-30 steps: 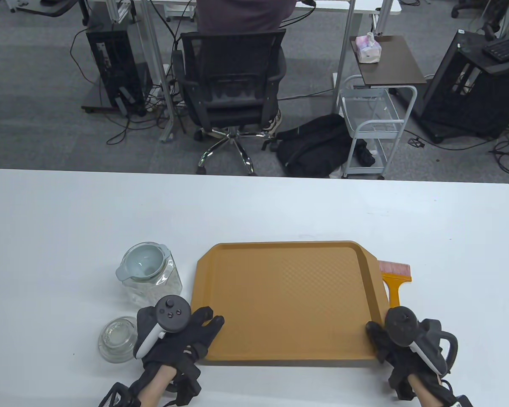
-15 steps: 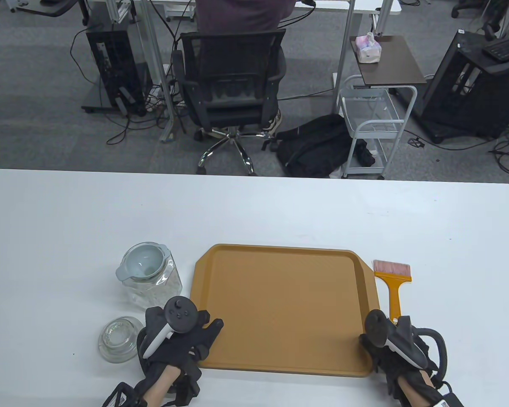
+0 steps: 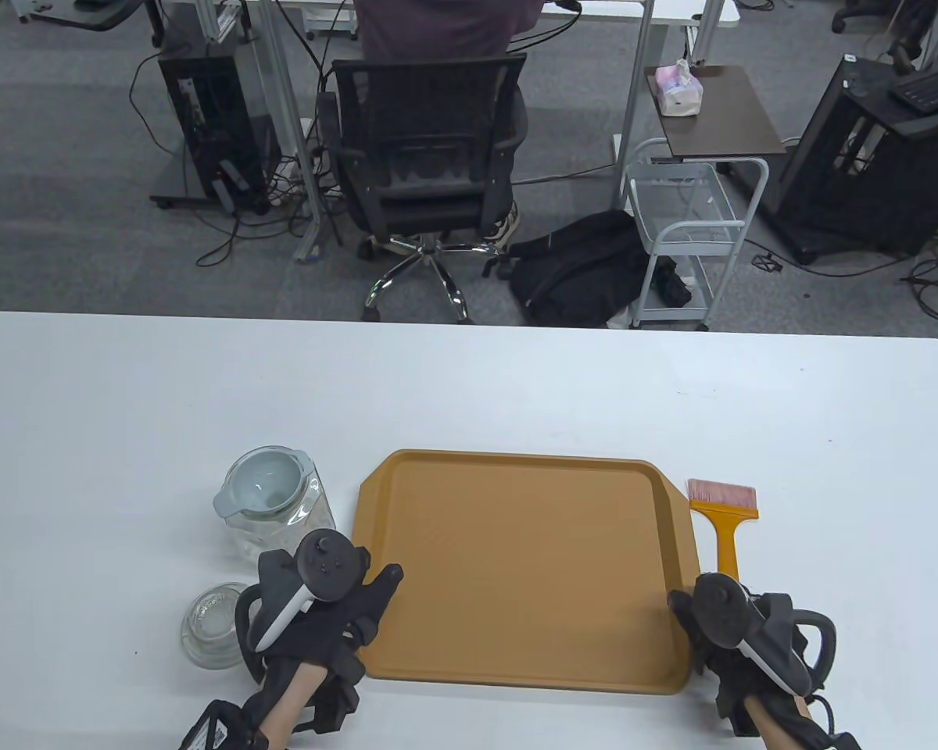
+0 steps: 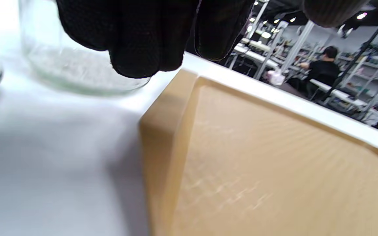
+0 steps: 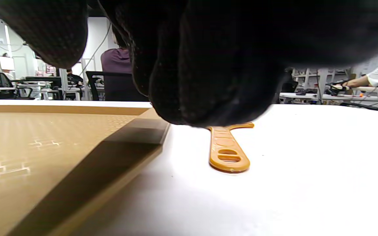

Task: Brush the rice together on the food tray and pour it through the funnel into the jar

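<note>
Office floor [image 3: 86,258] behind white table [image 3: 469,391]; tray [image 3: 524,562] seemingly flat.

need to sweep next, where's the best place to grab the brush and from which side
Grip the brush by its flat orange handle, coming from the near end with the right hand. It lies flat beside the tray, bristles pointing away, and the handle's end is free on the table just ahead of that hand.
</note>
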The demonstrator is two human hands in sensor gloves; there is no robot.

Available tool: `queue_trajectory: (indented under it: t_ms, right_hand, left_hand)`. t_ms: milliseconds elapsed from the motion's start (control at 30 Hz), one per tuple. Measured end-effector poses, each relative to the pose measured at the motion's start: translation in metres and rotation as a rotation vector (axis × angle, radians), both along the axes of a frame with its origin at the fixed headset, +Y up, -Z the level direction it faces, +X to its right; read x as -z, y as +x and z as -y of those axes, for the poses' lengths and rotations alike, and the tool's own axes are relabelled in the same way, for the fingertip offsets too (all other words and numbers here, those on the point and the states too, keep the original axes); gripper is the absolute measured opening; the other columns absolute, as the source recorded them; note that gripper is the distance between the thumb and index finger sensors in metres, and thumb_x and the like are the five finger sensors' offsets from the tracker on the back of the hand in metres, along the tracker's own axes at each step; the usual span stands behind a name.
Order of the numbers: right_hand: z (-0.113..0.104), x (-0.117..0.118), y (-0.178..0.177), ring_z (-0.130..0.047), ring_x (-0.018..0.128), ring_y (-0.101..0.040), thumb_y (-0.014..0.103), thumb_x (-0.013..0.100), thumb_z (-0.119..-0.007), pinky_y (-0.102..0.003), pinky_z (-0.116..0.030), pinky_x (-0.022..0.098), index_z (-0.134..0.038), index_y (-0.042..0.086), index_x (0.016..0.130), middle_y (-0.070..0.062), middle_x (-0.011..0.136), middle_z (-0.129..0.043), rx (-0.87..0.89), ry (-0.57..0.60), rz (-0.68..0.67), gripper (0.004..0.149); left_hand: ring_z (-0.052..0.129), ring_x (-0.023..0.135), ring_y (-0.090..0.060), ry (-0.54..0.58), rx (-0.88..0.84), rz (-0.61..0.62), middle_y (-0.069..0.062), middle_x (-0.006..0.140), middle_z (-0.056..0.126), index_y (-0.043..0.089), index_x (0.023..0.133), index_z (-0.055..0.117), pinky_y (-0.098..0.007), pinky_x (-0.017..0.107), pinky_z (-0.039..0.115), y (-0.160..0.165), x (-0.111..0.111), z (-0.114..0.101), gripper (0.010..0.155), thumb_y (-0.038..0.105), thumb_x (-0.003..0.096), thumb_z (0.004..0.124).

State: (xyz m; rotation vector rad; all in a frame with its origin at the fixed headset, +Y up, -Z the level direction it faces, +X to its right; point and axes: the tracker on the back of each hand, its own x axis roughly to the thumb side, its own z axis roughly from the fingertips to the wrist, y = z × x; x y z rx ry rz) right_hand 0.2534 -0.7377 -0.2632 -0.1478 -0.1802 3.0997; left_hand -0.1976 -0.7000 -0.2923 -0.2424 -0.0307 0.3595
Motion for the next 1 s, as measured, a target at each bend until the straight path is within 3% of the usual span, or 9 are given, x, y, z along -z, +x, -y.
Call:
queue_trajectory:
  t_ms: [133, 233, 300, 367, 433, 533, 667, 800, 1000]
  right_hand:
    - [0.001, -0.001, -0.003, -0.103, 0.025, -0.024, 0.057, 0.041, -0.078, -0.038, -0.090, 0.017, -0.092, 0.006, 0.075, -0.014, 0.058, -0.103, 0.009, -0.007, -0.025, 0.063]
    - [0.003, 0.000, -0.003, -0.104, 0.026, -0.025, 0.057, 0.042, -0.078, -0.038, -0.090, 0.017, -0.092, 0.006, 0.076, -0.014, 0.058, -0.103, 0.033, -0.021, -0.039, 0.063]
    - [0.004, 0.000, -0.004, -0.104, 0.026, -0.025, 0.056, 0.042, -0.078, -0.038, -0.090, 0.017, -0.092, 0.006, 0.076, -0.014, 0.058, -0.103, 0.045, -0.025, -0.048, 0.063]
    - [0.004, 0.000, -0.005, -0.104, 0.026, -0.025, 0.056, 0.042, -0.078, -0.038, -0.090, 0.018, -0.092, 0.006, 0.076, -0.014, 0.059, -0.103, 0.044, -0.023, -0.054, 0.063]
    - [0.004, -0.001, -0.006, -0.104, 0.027, -0.025, 0.056, 0.042, -0.077, -0.038, -0.090, 0.018, -0.092, 0.006, 0.076, -0.014, 0.059, -0.103, 0.041, -0.023, -0.060, 0.063]
    - [0.005, -0.001, -0.007, -0.104, 0.027, -0.025, 0.056, 0.042, -0.078, -0.038, -0.090, 0.018, -0.092, 0.006, 0.076, -0.014, 0.059, -0.102, 0.046, -0.027, -0.066, 0.063]
    - [0.005, -0.001, -0.009, -0.104, 0.027, -0.025, 0.056, 0.042, -0.077, -0.038, -0.090, 0.018, -0.092, 0.006, 0.077, -0.014, 0.059, -0.102, 0.047, -0.037, -0.071, 0.063]
    - [0.005, -0.001, -0.010, -0.104, 0.028, -0.025, 0.056, 0.042, -0.077, -0.038, -0.090, 0.019, -0.090, 0.006, 0.078, -0.014, 0.060, -0.102, 0.045, -0.040, -0.073, 0.064]
    - [0.004, -0.002, -0.011, -0.104, 0.029, -0.025, 0.056, 0.042, -0.078, -0.039, -0.090, 0.020, -0.089, 0.005, 0.080, -0.014, 0.060, -0.101, 0.045, -0.026, -0.080, 0.065]
  left_hand:
    - [0.087, 0.081, -0.042, 0.114, -0.108, 0.050, -0.022, 0.102, 0.081, 0.016, 0.100, 0.073, -0.059, 0.061, 0.069, 0.004, -0.003, -0.038, 0.073, 0.068, 0.0503, 0.061]
    - [0.056, 0.104, -0.043, 0.257, -0.199, 0.108, -0.019, 0.118, 0.052, 0.018, 0.108, 0.060, -0.063, 0.073, 0.049, 0.001, -0.004, -0.069, 0.073, 0.066, 0.0520, 0.062]
    - [0.041, 0.110, -0.043, 0.371, -0.208, 0.046, -0.017, 0.121, 0.045, 0.019, 0.108, 0.060, -0.065, 0.076, 0.037, -0.007, -0.003, -0.085, 0.073, 0.064, 0.0516, 0.065]
    - [0.032, 0.112, -0.041, 0.375, -0.141, -0.010, -0.015, 0.122, 0.040, 0.020, 0.109, 0.059, -0.066, 0.077, 0.031, -0.015, 0.005, -0.092, 0.072, 0.063, 0.0517, 0.067]
    - [0.027, 0.114, -0.041, 0.292, -0.030, -0.057, -0.014, 0.123, 0.038, 0.018, 0.109, 0.058, -0.067, 0.077, 0.026, -0.023, 0.017, -0.089, 0.072, 0.061, 0.0515, 0.067]
    - [0.033, 0.114, -0.037, 0.282, 0.116, -0.077, -0.010, 0.123, 0.044, 0.017, 0.109, 0.057, -0.065, 0.078, 0.031, -0.033, 0.032, -0.076, 0.072, 0.059, 0.0509, 0.068]
    - [0.029, 0.114, -0.038, 0.210, 0.278, -0.167, -0.012, 0.122, 0.040, 0.014, 0.110, 0.053, -0.064, 0.079, 0.026, -0.043, 0.046, -0.058, 0.075, 0.058, 0.0513, 0.070]
    - [0.012, 0.112, -0.040, 0.087, 0.303, -0.219, -0.014, 0.123, 0.034, 0.014, 0.111, 0.049, -0.067, 0.074, 0.012, -0.048, 0.053, -0.045, 0.077, 0.057, 0.0509, 0.071]
    - [0.019, 0.112, -0.041, 0.113, 0.240, -0.213, -0.015, 0.122, 0.042, 0.017, 0.105, 0.063, -0.068, 0.074, 0.015, -0.052, 0.056, -0.035, 0.062, 0.051, 0.0526, 0.069]
